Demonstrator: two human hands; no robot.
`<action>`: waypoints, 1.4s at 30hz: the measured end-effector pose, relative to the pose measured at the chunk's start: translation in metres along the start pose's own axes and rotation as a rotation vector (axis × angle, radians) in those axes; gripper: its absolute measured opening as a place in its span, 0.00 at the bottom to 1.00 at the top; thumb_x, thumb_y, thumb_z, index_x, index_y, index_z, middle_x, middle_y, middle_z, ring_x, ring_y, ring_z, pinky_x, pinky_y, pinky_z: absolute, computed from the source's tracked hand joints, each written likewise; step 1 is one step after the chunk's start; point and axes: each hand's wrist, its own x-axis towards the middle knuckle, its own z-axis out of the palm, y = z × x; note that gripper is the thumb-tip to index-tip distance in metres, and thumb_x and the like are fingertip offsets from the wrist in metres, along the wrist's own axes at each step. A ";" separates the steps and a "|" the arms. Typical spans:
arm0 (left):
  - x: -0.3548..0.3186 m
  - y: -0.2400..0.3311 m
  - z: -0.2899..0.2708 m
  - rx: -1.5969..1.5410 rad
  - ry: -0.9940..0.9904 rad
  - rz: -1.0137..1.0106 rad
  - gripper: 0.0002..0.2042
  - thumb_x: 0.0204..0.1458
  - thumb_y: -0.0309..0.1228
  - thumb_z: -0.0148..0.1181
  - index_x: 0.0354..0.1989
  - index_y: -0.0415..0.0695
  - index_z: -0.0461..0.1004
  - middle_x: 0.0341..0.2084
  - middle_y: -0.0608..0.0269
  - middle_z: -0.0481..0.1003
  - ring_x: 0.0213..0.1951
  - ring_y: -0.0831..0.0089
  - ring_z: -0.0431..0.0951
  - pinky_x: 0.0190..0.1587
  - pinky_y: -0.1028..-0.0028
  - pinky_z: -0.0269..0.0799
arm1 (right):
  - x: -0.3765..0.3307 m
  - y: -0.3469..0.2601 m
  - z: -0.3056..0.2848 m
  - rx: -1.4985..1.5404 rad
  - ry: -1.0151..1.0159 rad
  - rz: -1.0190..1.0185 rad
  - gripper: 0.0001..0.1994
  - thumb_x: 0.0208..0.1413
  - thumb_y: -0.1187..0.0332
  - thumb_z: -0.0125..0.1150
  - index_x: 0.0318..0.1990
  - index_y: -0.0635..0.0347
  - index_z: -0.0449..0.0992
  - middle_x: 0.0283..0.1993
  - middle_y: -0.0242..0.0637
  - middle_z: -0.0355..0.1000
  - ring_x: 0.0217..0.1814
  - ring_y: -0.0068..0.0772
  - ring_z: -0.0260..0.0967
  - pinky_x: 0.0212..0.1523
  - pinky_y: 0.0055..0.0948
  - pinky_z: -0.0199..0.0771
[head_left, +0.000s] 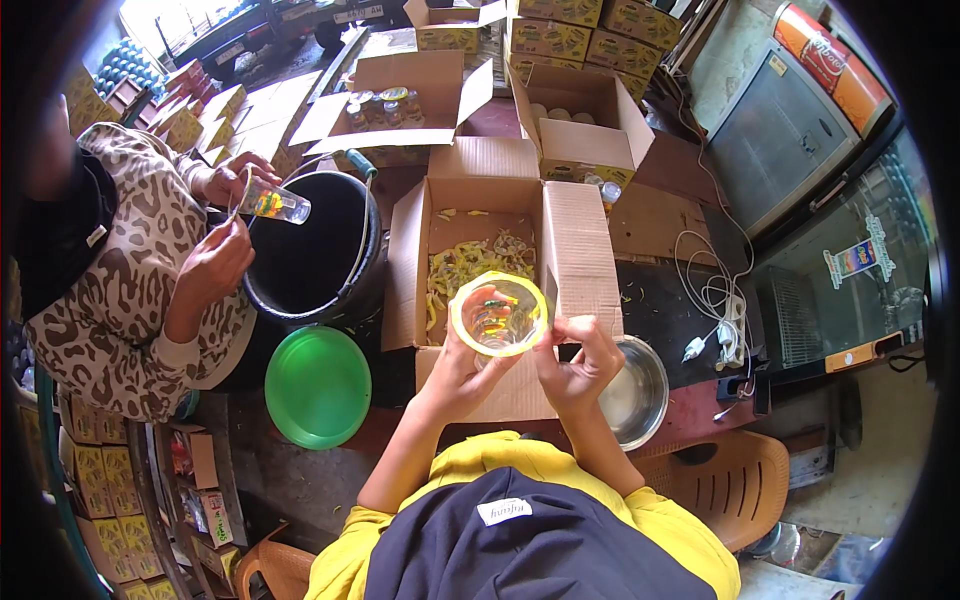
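- As I look down through the head view, I find a clear cup (517, 322) over the near side of an open carton (582, 250).
- The left hand (458, 378) grasps its side.
- The right hand (583, 368) curls its fingers at the yellow rim (499, 276); I can't tell whether they pinch it.
- Yellow scraps (465, 262) lie inside the carton.
- Leftward, I see a black bucket (312, 255) and green basin (319, 387).

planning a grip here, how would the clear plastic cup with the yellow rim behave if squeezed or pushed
The clear plastic cup with the yellow rim is probably light for its size, since it looks hollow, with the left hand showing through. Being see-through and thin-looking, it may flex if squeezed. Its round shape suggests it could roll on its side.
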 end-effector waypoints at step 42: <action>0.008 0.006 -0.017 -0.005 -0.091 -0.011 0.32 0.45 0.26 0.59 0.57 0.39 0.49 0.50 0.53 0.59 0.50 0.67 0.64 0.53 0.69 0.60 | 0.006 0.000 0.001 -0.042 -0.029 -0.063 0.08 0.36 0.80 0.63 0.26 0.62 0.73 0.22 0.34 0.70 0.20 0.25 0.70 0.22 0.19 0.69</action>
